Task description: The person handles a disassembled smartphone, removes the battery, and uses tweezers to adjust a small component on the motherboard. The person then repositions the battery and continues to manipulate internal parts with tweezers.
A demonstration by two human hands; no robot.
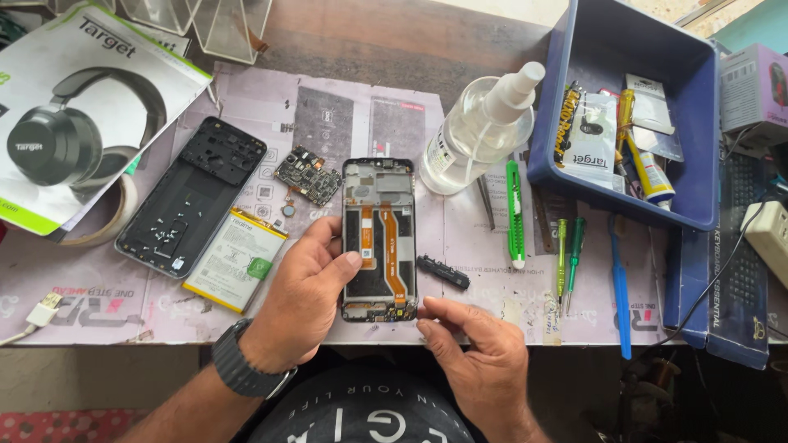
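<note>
Both hands steady an opened phone frame (378,239) on the mat (492,312): left hand (305,295) grasping its edge, right hand (476,353) pinching its lower corner.

We see an opened phone frame (378,239) lying flat on the work mat, long axis running near to far, at the near-centre of the scene. Its inner side faces up. The outline is a dark rectangle with rounded corners. The far end carries a grey metal section with small cut-outs. Two orange flex ribbons run lengthwise down the dark central bay, one left and one right. A small board with fine components sits across the near end. The left edge and the near right corner are partly covered by fingers.
</note>
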